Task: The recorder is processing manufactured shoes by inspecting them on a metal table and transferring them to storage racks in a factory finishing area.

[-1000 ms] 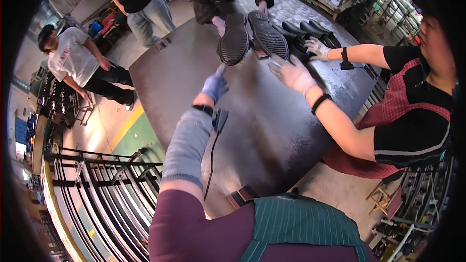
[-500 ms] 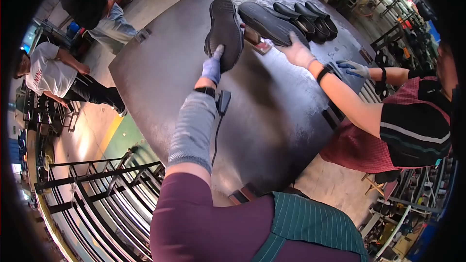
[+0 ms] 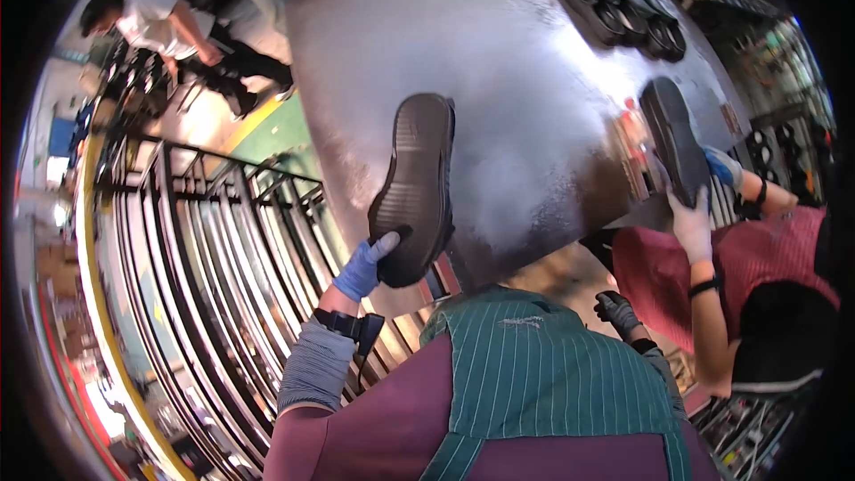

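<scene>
My left hand (image 3: pixel 363 265), in a blue glove, is closed round the heel end of a black shoe (image 3: pixel 411 187). The shoe's ribbed sole faces up, its toe pointing away over the near left part of the table. Low on the right, beside my green striped apron, is my right hand (image 3: pixel 616 310) in a dark grey glove. Its fingers look loosely apart, and I see nothing in them. At the right a co-worker in a red apron holds another black shoe (image 3: pixel 675 138) with both gloved hands.
A broad grey metal table (image 3: pixel 499 53) spreads ahead. Several black shoes (image 3: pixel 623 16) stand in a row at its far right. Dark metal racks (image 3: pixel 205 240) rise at my left. Another person (image 3: pixel 165 31) in a white shirt is at the far left.
My left hand has drawn the shoe back toward me. My right hand has come into view. The co-worker's shoe has been lifted off the table and moved right.
</scene>
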`<state>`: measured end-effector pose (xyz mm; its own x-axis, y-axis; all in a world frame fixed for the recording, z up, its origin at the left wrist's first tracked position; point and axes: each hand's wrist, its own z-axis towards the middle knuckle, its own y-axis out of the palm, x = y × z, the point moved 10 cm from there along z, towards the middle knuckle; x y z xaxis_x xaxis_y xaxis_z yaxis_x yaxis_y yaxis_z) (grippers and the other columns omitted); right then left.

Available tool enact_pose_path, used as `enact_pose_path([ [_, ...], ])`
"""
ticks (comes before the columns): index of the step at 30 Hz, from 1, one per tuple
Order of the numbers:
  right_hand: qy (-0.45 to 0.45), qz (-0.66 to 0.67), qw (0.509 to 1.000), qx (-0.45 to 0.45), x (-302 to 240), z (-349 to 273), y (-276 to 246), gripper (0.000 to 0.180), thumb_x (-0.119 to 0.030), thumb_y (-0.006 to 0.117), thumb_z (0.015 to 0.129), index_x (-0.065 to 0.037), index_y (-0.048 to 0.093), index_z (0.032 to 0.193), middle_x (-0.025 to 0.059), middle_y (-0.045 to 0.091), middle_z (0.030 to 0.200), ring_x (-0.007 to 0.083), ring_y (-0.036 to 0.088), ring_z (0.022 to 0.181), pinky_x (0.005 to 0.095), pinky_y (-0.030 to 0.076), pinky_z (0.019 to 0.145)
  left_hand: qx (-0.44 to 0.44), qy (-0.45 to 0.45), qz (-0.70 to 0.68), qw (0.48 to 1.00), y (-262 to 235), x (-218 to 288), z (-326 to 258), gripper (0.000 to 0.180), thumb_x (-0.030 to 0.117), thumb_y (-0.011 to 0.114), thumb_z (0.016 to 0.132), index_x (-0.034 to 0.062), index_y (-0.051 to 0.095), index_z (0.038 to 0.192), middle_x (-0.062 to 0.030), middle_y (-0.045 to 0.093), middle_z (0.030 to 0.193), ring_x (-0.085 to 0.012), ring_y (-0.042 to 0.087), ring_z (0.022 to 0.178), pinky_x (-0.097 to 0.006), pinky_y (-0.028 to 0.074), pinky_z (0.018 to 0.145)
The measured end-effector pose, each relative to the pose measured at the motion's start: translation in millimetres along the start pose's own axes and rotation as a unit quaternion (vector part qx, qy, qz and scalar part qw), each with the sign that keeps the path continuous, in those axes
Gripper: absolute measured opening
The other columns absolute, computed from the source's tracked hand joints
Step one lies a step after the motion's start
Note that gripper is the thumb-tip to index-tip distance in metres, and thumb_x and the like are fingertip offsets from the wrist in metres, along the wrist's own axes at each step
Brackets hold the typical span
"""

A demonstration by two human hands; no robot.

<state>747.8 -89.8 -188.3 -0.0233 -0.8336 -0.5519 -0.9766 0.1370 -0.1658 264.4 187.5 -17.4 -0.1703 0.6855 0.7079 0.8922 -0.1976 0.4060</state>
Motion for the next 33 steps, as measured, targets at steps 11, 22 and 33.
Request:
enact_pose_path([
  [11, -0.293, -0.202, 0.91, -0.214, -142.6, -8.7, 120.9, 0.028, -0.033, 0.06, 0.091, -0.009, 0.061, 0.106, 0.0024, 0.062, 0.085, 0.0107, 0.058, 0.075, 0.0251, 0.047, 0.07, 0.2, 0.116, -0.181, 0.956, 48.4, -97.1, -54.7, 0.056, 0.036, 0.07, 0.084, 0.0, 0.054, 0.125, -0.01, 0.062, 0.117, -0.0201, 0.061, 0.103, -0.034, 0.049, 0.094],
  [22, -0.232, -0.008, 0.938, -0.257, -273.3, -39.0, 233.3, 0.026, -0.025, 0.062, 0.091, -0.006, 0.062, 0.109, 0.0006, 0.062, 0.089, 0.0109, 0.058, 0.078, 0.028, 0.049, 0.072, 0.145, 0.08, -0.035, 0.986, 27.4, -86.4, -51.8, 0.057, 0.038, 0.065, 0.088, -0.0024, 0.052, 0.127, -0.0094, 0.06, 0.118, -0.016, 0.056, 0.107, -0.03, 0.045, 0.095],
  [33, -0.437, -0.141, 0.859, -0.229, -384.5, -74.1, 317.8, 0.051, -0.034, 0.063, 0.09, -0.006, 0.05, 0.13, 0.0042, 0.062, 0.108, 0.0154, 0.058, 0.098, 0.0305, 0.046, 0.09, -0.094, 0.063, 0.338, 0.934, 30.0, -171.7, -96.4, 0.051, 0.034, 0.059, 0.092, 0.0065, 0.046, 0.134, -0.0109, 0.057, 0.125, -0.0195, 0.055, 0.11, -0.034, 0.044, 0.095],
])
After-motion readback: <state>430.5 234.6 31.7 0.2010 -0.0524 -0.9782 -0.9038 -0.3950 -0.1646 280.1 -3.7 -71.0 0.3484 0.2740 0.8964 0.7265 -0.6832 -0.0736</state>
